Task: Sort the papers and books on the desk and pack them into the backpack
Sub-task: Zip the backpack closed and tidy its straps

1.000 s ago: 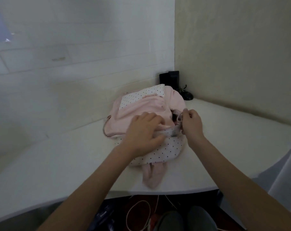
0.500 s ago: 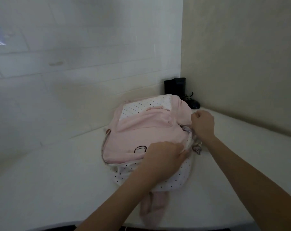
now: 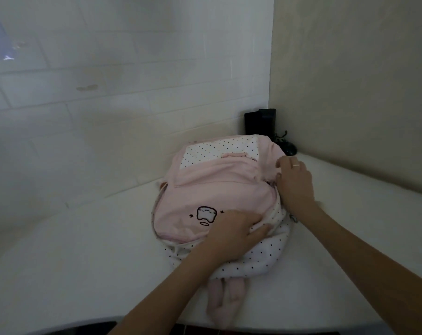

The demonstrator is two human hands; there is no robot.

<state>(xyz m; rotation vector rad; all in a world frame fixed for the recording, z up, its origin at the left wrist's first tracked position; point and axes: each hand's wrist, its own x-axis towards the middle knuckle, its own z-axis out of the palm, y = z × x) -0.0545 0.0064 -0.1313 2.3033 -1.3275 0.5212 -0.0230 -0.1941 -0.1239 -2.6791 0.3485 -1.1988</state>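
A pink backpack [image 3: 212, 189] with white polka-dot panels lies flat on a white desk [image 3: 84, 250] set into a corner. The person's left hand [image 3: 239, 233] rests on the bag's near edge, fingers extended flat, thumb pressed against the dotted fabric. The right hand [image 3: 293, 182] sits at the bag's right side, fingers curled at the seam; whether it pinches anything cannot be told. Pink straps [image 3: 225, 301] trail over the desk's front edge. A black box [image 3: 260, 122] stands in the corner behind.
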